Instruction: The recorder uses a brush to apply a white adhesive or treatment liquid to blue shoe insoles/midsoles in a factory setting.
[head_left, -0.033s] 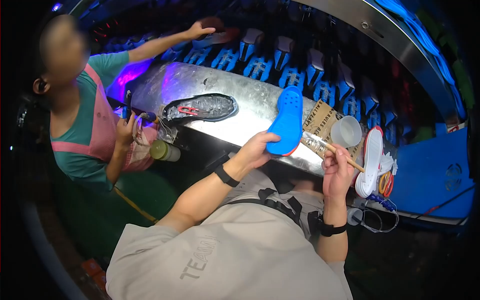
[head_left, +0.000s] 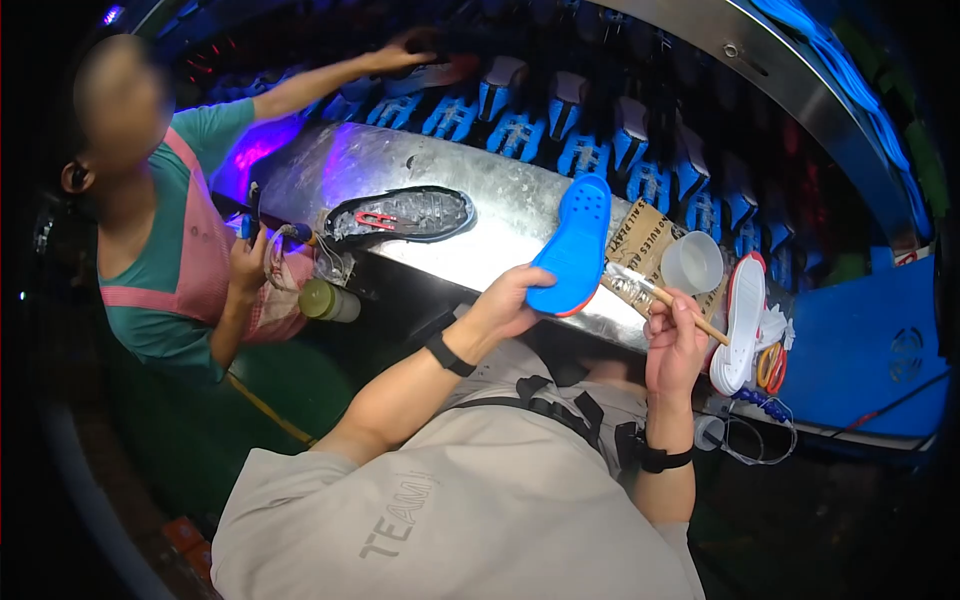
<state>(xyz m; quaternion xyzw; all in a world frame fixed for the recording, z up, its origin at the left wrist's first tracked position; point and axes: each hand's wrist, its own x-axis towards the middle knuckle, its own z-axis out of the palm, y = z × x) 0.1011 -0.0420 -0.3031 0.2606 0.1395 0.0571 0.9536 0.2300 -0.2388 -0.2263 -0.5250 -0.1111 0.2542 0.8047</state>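
Observation:
My left hand (head_left: 508, 300) grips the lower end of a blue shoe sole (head_left: 575, 245). A red edge shows along the sole's side, and small holes dot its far end. Between the fingers of my right hand (head_left: 672, 340) is a brush (head_left: 697, 318) with a wooden handle. Its pale bristles point left, close to the sole's right edge; whether they touch it I cannot tell. Just beyond the brush, a translucent plastic cup (head_left: 692, 262) stands on printed brown cardboard (head_left: 638, 230). A white sole with a red rim (head_left: 745, 320) lies right of my right hand.
A metal bench (head_left: 510, 210) runs ahead of me, bearing a dark shoe-shaped tray (head_left: 420, 215) with a red piece inside. Behind it stand rows of blue shoe holders (head_left: 515, 137). At left, a co-worker (head_left: 160, 220) reaches toward them. A blue panel (head_left: 860, 350) is at right.
The blue sole in my left hand has shifted slightly left and down. My right hand and the brush look unchanged. The co-worker's head and outstretched hand have moved a little.

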